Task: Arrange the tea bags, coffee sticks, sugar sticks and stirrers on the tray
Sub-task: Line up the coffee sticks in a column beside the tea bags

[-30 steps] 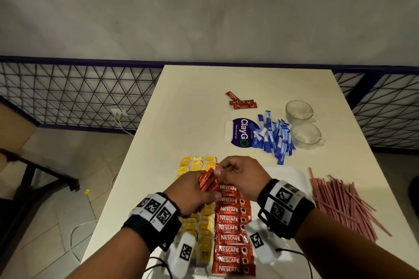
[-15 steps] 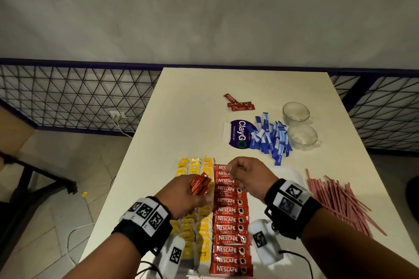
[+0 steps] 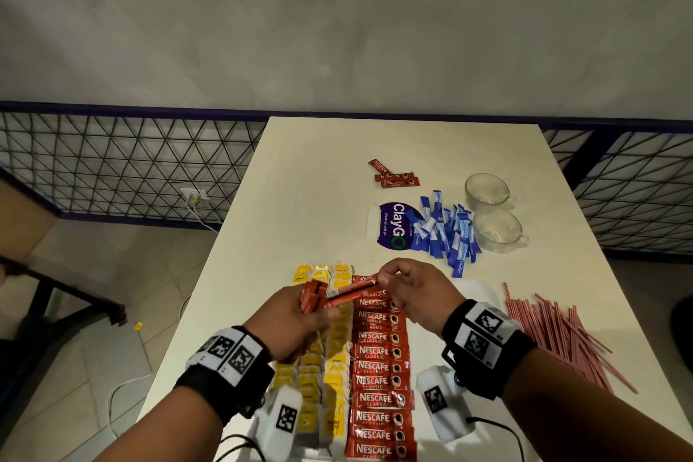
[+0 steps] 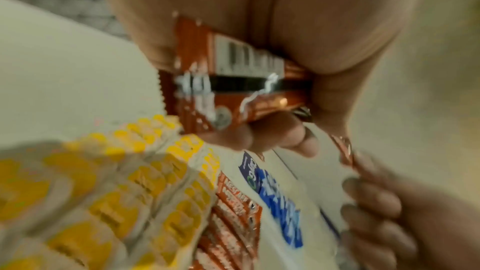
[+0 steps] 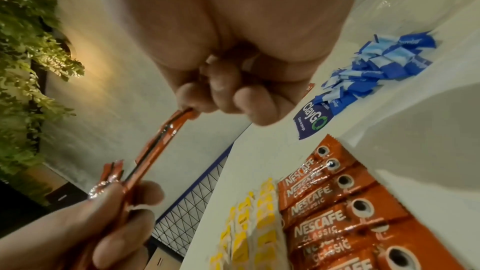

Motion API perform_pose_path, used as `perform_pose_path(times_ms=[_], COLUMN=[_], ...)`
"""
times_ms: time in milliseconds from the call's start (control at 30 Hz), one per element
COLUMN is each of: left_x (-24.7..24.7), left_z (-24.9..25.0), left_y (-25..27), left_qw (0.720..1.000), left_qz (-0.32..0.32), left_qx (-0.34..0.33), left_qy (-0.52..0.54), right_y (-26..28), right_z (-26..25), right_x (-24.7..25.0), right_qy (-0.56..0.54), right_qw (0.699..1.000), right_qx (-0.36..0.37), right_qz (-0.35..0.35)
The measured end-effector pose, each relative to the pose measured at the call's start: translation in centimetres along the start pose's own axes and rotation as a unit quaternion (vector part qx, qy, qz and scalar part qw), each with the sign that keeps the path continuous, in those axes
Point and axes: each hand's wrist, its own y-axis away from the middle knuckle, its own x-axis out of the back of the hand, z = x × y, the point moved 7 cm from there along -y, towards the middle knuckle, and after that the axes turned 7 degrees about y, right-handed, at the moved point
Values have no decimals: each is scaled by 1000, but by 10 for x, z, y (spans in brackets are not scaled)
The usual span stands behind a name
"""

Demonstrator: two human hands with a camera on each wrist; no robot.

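Under both hands the tray (image 3: 483, 291) carries tea bags (image 3: 322, 360) and a neat coffee row (image 3: 377, 368). Left hand (image 3: 296, 319) grips a spare bundle (image 3: 311, 298) as supply; right hand (image 3: 416, 293) pinches one coffee stick (image 3: 350, 289), probably drawing it out for the row's far end.

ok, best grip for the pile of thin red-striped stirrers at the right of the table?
Pinch the red-striped stirrers across their middle, from above: they lie flat, fanned roughly parallel, near ends spreading toward the table edge. The right hand is nearest.
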Motion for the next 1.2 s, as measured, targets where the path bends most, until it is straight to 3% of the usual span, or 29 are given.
perform_pose_path(times_ms=[100,233,500,733,967,1067,1200], left_x=[0,-1,9,18,14,23,52], left_z=[-3,-6,-9,-22,-16,-30,-70], left_y=[2,-1,-11,-14,-19,-20,-8], left_qw=[988,951,918,946,975,974,960], left_qz=[20,45,79,132,167,190,250], left_qx=[2,29,36,49,10,31,92], left_qy=[152,306,387,292,147,115,82], right_y=[3,7,14,13,8,8,16], right_z=[-2,-3,-2,7,30,55,99], right_x=[1,4,7,4,-8,0,7], right_qy=[-41,-65,-15,-142,-189,-215,-192], right_qw=[999,997,997,988,977,962,948], right_qx=[3,30,59,9,-84,-156,-249], right_qz=[7,28,45,57,44,68,45])
